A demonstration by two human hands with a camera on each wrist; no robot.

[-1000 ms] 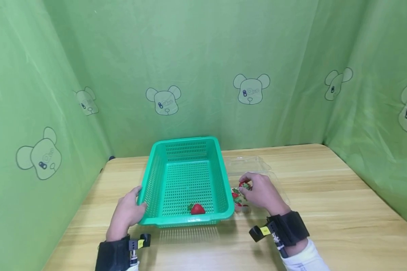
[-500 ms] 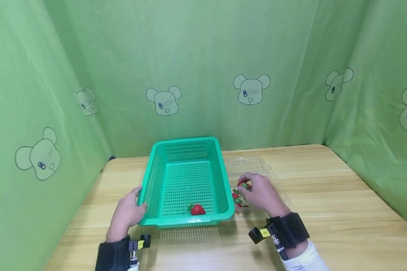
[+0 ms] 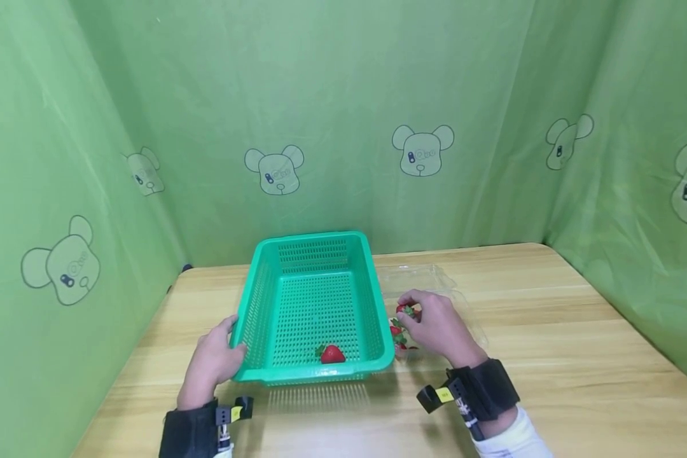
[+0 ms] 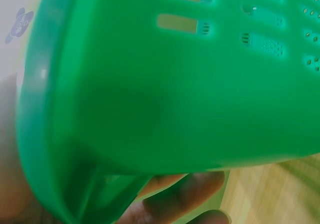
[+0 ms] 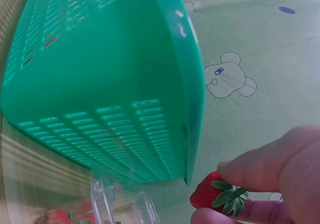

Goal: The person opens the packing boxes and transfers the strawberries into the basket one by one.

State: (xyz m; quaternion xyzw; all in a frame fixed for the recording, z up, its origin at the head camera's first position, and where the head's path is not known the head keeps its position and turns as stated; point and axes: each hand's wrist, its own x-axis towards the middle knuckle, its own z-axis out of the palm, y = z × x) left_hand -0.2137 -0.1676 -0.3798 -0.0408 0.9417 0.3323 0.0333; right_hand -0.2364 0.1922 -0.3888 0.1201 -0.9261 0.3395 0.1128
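A green plastic basket point(image 3: 316, 369) with slotted walls stands tilted on the left half of the table, one red strawberry point(image 3: 333, 354) lying at its near end. My left hand point(image 3: 214, 356) grips the basket's left rim, thumb on the inside; in the left wrist view its fingers point(image 4: 200, 186) curl under the outer side. To the right of the basket, my right hand point(image 3: 437, 324) pinches a strawberry point(image 5: 212, 194) by its sides, green leaves toward the palm. Beneath that hand a clear plastic box point(image 3: 415, 278) holds several more strawberries point(image 3: 397, 331), partly hidden by the hand and basket.
The wooden table point(image 3: 555, 356) stretches to the right of the box and in front of the basket. A green curtain point(image 3: 343, 114) printed with bear heads hangs behind the table and along both sides.
My right hand has shifted very slightly left with its strawberry, staying above the clear box. My left hand and the basket have hardly moved.
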